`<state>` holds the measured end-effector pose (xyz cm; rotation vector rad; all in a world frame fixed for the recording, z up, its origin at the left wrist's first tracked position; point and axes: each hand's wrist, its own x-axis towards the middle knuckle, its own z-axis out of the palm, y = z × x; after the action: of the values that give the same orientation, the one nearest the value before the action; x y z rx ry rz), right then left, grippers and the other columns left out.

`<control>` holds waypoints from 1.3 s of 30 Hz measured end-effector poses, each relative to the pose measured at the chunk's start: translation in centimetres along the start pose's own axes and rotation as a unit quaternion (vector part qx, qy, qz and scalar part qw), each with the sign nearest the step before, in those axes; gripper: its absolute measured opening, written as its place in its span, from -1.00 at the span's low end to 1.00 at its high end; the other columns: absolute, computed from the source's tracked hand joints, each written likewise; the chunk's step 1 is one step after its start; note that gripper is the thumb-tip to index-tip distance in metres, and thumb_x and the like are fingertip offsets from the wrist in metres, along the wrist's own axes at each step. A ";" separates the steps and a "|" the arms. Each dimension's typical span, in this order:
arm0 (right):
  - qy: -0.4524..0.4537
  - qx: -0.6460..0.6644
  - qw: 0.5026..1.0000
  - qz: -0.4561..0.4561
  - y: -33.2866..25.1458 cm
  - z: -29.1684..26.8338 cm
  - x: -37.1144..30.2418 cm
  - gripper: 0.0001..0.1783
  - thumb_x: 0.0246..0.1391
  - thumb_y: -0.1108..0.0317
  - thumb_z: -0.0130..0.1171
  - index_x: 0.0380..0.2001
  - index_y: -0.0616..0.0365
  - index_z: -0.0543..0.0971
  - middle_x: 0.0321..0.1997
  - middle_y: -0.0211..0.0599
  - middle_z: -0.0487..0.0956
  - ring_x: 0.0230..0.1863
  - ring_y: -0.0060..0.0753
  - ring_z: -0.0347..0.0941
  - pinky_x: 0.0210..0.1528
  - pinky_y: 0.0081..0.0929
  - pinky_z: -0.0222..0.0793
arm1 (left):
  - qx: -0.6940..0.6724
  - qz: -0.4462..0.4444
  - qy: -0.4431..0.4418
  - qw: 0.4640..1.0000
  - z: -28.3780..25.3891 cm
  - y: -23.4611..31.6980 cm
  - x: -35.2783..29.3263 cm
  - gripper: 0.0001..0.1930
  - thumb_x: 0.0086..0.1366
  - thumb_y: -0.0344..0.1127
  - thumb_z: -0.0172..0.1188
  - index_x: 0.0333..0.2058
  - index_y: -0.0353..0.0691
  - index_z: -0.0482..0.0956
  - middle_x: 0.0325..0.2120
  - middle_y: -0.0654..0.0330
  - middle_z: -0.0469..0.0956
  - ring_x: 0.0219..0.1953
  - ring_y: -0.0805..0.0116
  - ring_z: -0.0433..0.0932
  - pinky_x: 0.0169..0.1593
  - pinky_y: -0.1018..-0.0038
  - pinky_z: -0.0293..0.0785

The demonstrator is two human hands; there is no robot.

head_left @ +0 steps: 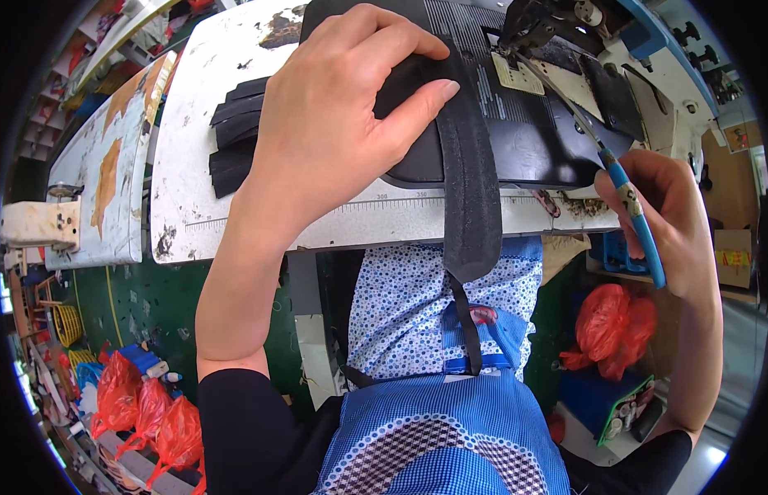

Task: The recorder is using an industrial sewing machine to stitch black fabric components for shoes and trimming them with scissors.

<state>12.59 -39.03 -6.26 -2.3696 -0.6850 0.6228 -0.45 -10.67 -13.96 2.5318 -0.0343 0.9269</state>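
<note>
My left hand (343,107) lies spread over a dark piece (413,169) on the sewing machine's bed (524,153), thumb and forefinger apart, their tips at the black strap (469,165); I cannot tell whether the hidden fingers grip anything. The strap runs from far to near, its rounded near end hanging past the edge of the white table (182,177) above my lap. My right hand (664,210), on the right, is closed around a blue-handled tool (636,219), its long thin metal shaft pointing far and left to the needle plate (516,74); contact there is unclear. Black strips (235,128) lie overlapping left of my left hand
</note>
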 end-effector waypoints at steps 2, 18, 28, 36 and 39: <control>0.015 -0.016 1.000 -0.005 -0.1 0.2 0.2 -0.57 0.37 0.16 0.38 -0.08 0.42 0.58 -0.42 -0.39 0.59 -0.63 -0.80 0.31 -0.61 -0.72 0.20 | 0.004 0.005 0.001 1.000 0.0 -0.1 -0.2 -0.74 0.34 -0.25 0.44 -0.03 -0.15 0.73 -0.06 0.22 0.66 -0.03 0.21 0.69 0.06 0.40 0.57; 0.103 -0.223 0.959 -0.141 -1.8 -0.2 -1.4 -0.51 0.35 0.18 0.41 0.06 0.38 0.51 -0.13 -0.14 0.63 -0.32 -0.57 0.52 -0.24 -0.57 0.46 | -0.014 -0.012 -0.002 1.000 0.0 -0.2 -0.2 -0.74 0.36 -0.23 0.42 -0.02 -0.14 0.74 -0.05 0.25 0.67 0.00 0.27 0.69 0.09 0.43 0.57; 0.041 -0.078 0.996 0.022 -1.3 0.9 -0.2 -0.48 0.41 0.10 0.32 0.10 0.38 0.49 -0.22 -0.16 0.69 -0.64 -0.75 0.38 -0.62 -0.69 0.26 | -0.028 -0.111 -0.066 0.991 -1.4 2.0 0.9 -0.72 0.37 -0.24 0.38 -0.08 -0.31 0.71 -0.08 0.02 0.62 -0.03 0.08 0.68 0.03 0.30 0.61; 0.083 -0.126 0.988 -0.042 -0.4 0.6 -0.9 -0.46 0.39 0.11 0.36 0.10 0.41 0.49 -0.15 -0.15 0.67 -0.43 -0.65 0.48 -0.36 -0.60 0.41 | -0.042 -0.131 -0.072 0.988 -1.6 2.3 1.1 -0.72 0.36 -0.25 0.38 -0.07 -0.32 0.71 -0.08 0.03 0.62 -0.03 0.10 0.67 0.05 0.31 0.60; 0.087 -0.138 0.986 -0.035 -0.8 0.0 -1.3 -0.46 0.39 0.14 0.36 0.11 0.42 0.48 -0.10 -0.13 0.65 -0.30 -0.60 0.55 -0.20 -0.56 0.49 | -0.039 -0.130 -0.076 0.988 -1.6 2.4 1.2 -0.72 0.36 -0.26 0.37 -0.08 -0.33 0.71 -0.09 0.03 0.63 -0.03 0.11 0.67 0.05 0.32 0.60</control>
<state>11.37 -39.19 -5.37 -2.6005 -0.8165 0.3006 -0.87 -12.02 -11.21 2.4539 0.2053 0.6177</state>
